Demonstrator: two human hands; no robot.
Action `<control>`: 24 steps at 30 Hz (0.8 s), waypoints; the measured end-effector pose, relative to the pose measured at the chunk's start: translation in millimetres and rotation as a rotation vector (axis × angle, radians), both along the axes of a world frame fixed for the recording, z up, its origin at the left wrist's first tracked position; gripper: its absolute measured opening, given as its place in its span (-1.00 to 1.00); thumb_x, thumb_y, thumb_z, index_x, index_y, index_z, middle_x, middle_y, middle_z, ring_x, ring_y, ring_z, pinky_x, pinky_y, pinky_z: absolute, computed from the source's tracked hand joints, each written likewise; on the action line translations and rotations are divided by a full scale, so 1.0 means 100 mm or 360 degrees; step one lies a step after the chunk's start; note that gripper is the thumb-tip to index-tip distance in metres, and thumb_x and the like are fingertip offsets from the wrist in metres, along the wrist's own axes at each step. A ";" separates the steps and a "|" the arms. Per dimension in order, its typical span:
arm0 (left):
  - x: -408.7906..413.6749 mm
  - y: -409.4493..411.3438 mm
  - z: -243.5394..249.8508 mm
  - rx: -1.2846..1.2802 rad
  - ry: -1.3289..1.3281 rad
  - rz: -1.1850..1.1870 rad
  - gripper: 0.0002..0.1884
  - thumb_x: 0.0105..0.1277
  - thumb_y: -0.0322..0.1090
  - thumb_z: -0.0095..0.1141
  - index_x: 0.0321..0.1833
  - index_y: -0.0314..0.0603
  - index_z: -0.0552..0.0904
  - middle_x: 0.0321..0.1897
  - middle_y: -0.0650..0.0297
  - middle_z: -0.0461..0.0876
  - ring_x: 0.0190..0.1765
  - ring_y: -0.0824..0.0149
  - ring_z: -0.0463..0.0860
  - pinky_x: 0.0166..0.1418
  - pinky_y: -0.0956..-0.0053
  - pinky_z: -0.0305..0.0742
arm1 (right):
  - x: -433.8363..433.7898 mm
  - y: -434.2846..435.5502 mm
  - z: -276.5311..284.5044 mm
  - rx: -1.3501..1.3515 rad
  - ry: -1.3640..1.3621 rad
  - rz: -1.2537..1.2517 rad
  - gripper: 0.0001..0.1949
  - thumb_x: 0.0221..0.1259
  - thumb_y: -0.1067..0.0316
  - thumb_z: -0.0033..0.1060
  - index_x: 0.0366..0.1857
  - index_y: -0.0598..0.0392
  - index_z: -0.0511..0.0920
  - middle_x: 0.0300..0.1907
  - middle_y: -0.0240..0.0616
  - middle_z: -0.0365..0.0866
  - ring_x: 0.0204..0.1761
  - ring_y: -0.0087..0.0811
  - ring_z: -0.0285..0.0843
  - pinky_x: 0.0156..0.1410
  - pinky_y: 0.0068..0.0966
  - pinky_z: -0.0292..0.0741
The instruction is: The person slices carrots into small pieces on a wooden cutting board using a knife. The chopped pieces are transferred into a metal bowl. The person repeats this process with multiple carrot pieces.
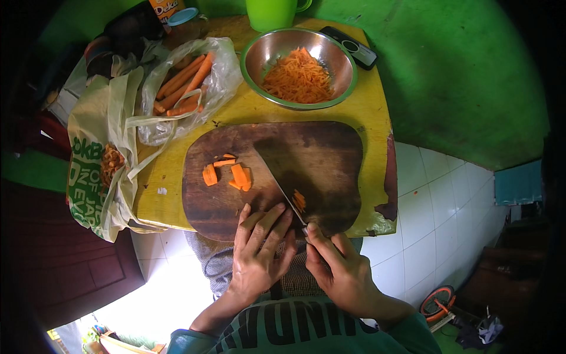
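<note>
My right hand [338,270] grips the handle of a kitchen knife [279,188], whose blade slants up and left over a dark wooden cutting board [221,141]. Fine carrot strips [299,201] lie just right of the blade. My left hand [261,248] rests at the board's near edge, fingers spread, fingertips close to the blade's left side; whether something small is under them is hidden. Carrot slices [240,177] and a few smaller pieces lie on the left of the board. Behind it, a metal bowl [347,90] holds shredded carrot [303,77].
Whole carrots [183,84] lie in a clear plastic bag [225,75] at the back left. A cloth bag [88,177] with peelings [112,163] hangs at the left edge of the yellow table [376,101]. A phone [360,53] and a green pitcher [270,13] are near the bowl.
</note>
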State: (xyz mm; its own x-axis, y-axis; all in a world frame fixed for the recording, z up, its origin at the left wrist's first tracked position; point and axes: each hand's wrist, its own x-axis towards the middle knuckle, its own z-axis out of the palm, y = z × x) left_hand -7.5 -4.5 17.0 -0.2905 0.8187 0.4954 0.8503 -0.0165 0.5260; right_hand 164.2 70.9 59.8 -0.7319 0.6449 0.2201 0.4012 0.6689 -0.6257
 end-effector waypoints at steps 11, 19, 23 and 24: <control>0.00 0.00 -0.01 0.0005 0.0011 0.0020 -0.48 0.17 -0.47 0.49 0.26 -0.26 0.79 0.30 0.14 0.74 0.24 0.08 0.71 0.67 -0.06 0.40 | 0.01 0.01 -0.05 -0.0001 0.0071 -0.0019 -0.43 0.45 0.34 0.48 0.51 0.07 0.55 -0.24 -0.20 0.53 -0.51 -0.25 0.70 -0.45 -0.32 0.66; 0.00 0.01 -0.01 0.0040 0.0019 0.0008 -0.48 0.17 -0.47 0.49 0.26 -0.27 0.79 0.28 0.15 0.74 0.23 0.09 0.71 0.68 -0.06 0.39 | 0.04 0.10 0.00 -0.0146 0.0120 -0.0028 -0.50 0.47 0.36 0.47 0.45 0.06 0.59 -0.25 -0.19 0.57 -0.49 -0.24 0.71 -0.42 -0.28 0.65; 0.00 0.02 0.00 0.0043 0.0022 0.0013 -0.48 0.17 -0.48 0.49 0.26 -0.27 0.78 0.28 0.14 0.74 0.24 0.09 0.70 0.68 -0.06 0.39 | 0.01 0.10 0.04 -0.0150 0.0147 -0.0026 -0.52 0.49 0.33 0.45 0.44 0.07 0.60 -0.24 -0.19 0.58 -0.49 -0.22 0.72 -0.42 -0.26 0.65; 0.00 0.02 0.00 0.0041 0.0020 0.0011 -0.48 0.17 -0.48 0.49 0.26 -0.28 0.78 0.28 0.14 0.74 0.24 0.09 0.70 0.67 -0.06 0.40 | 0.01 0.08 0.04 -0.0144 0.0129 -0.0034 -0.52 0.50 0.33 0.44 0.44 0.06 0.59 -0.24 -0.18 0.58 -0.49 -0.21 0.72 -0.42 -0.26 0.65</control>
State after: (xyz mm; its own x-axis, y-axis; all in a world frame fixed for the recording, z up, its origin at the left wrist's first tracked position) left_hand -7.4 -2.7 17.2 -0.2899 0.8036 0.5198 0.8571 -0.0237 0.5146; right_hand 165.6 78.9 63.4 -0.6999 0.6801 0.2183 0.3603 0.6001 -0.7142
